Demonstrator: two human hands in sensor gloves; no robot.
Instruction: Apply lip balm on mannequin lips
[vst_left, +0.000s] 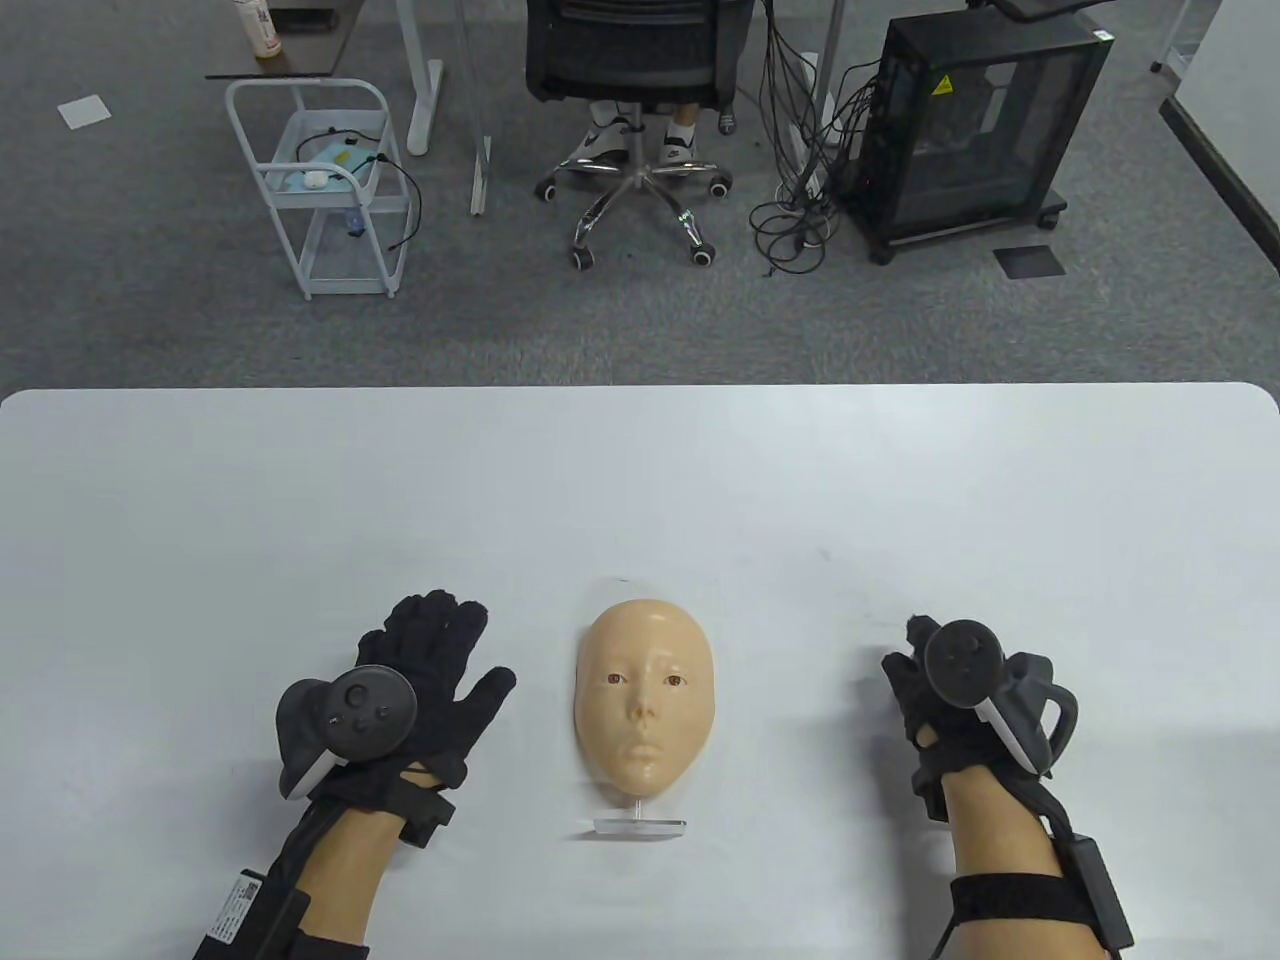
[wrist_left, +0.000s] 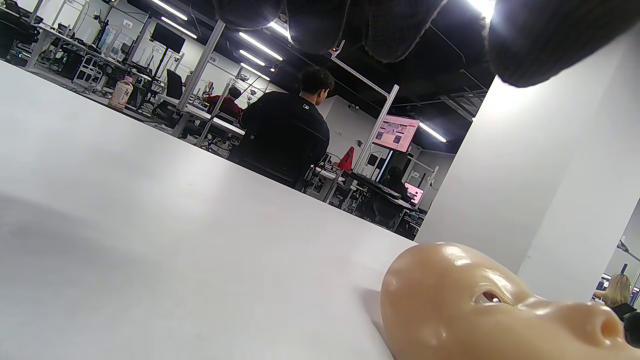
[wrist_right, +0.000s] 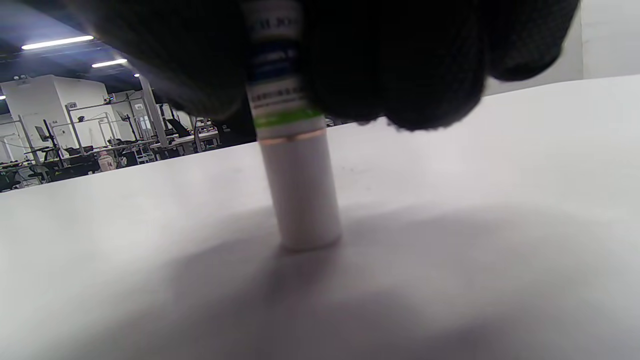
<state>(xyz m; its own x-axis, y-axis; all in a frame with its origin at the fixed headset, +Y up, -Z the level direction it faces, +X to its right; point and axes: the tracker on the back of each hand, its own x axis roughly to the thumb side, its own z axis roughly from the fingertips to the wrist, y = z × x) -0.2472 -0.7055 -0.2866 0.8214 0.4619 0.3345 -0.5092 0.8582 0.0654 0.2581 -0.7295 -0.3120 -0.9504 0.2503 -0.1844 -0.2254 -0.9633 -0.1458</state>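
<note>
Gloved and flat, the left hand (vst_left: 425, 680) lies palm-down on the white table (vst_left: 640, 480), fingers spread and holding nothing, just left of the mannequin face (vst_left: 645, 710). A black tracker (vst_left: 350, 712) sits on the back of that hand. In the left wrist view the fingertips (wrist_left: 395, 30) hang at the top edge above the bare tabletop, and the mannequin's forehead, one eye and nose fill the lower right corner.

The mannequin face is tilted on a thin rod above a clear round base (vst_left: 640, 826), forehead toward the far table edge, chin and lips toward the person. Nothing lies between the face and either hand.

To the right, well apart from the face, the right hand (vst_left: 925, 690) is curled downward under its own tracker (vst_left: 965, 665). The right wrist view shows its fingers (wrist_right: 400, 60) clasped around the upper part of a lip balm tube (wrist_right: 295, 150), which stands upright with its plain white end touching the table. The tube's label carries a green band, a thin copper-coloured ring and dark printed lines, too blurred to read.

Beyond the table, on grey carpet from left to right: a white wire trolley (vst_left: 318, 190), a black office chair (vst_left: 635, 60) with a seated person's white sneakers under it, a tangle of black cables (vst_left: 800, 200), and a black cabinet on castors (vst_left: 965, 130) bearing a yellow warning triangle
</note>
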